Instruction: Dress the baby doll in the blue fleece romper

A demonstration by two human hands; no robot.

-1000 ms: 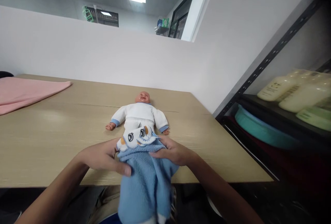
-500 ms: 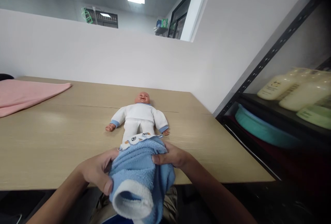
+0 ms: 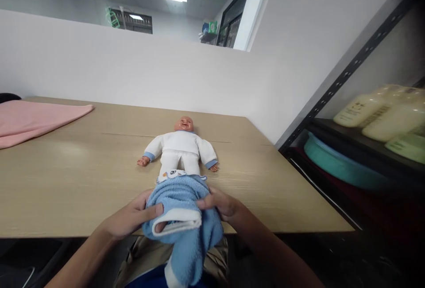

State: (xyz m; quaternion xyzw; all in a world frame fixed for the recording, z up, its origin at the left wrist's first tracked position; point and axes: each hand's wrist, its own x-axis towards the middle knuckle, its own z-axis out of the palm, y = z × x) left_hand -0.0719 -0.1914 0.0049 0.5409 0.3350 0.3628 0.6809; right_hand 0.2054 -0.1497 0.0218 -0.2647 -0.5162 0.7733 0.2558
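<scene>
A baby doll (image 3: 181, 146) in a white suit with blue cuffs lies on its back on the wooden table (image 3: 83, 168), head away from me. A fluffy blue garment (image 3: 181, 212) with a white cuff covers its legs and hangs over the table's near edge. My left hand (image 3: 133, 217) grips the garment's left side, thumb on the bunched cloth. My right hand (image 3: 221, 204) pinches its right side. Both hands are closed on the cloth at the doll's feet.
A pink cloth (image 3: 29, 119) lies at the table's far left. A dark metal shelf (image 3: 348, 146) stands to the right, holding pale bottles (image 3: 381, 110) and a teal tub (image 3: 338, 164). A white partition wall runs behind the table.
The blue garment has been bunched up and its white-cuffed opening turned toward me. The face patch on it is now mostly hidden. Both hands shifted slightly toward me.
</scene>
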